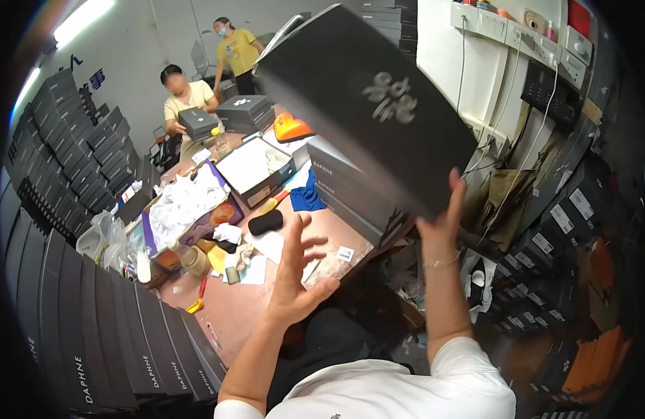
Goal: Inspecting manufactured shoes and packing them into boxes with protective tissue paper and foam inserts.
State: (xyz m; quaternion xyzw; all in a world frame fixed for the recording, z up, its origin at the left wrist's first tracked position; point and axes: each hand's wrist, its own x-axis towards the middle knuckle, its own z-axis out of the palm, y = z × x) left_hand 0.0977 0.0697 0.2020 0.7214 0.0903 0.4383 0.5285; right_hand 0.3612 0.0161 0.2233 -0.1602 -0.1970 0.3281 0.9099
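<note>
A large black shoebox with a silver emblem on its face is tilted in the air in front of me. My right hand grips it at the lower right corner, the other fingers partly hidden by the box. Empty, with its fingers apart, my left hand hovers over the near part of the worktable. Beneath the raised box stands a stack of dark grey shoeboxes at the table's right edge. An open box with white paper lies to its left.
A purple-edged box of white crumpled paper, a black rounded object and a blue cloth lie on the table. Tall shoebox stacks rise at left and right. Two people in yellow shirts are across the table, one handling a box.
</note>
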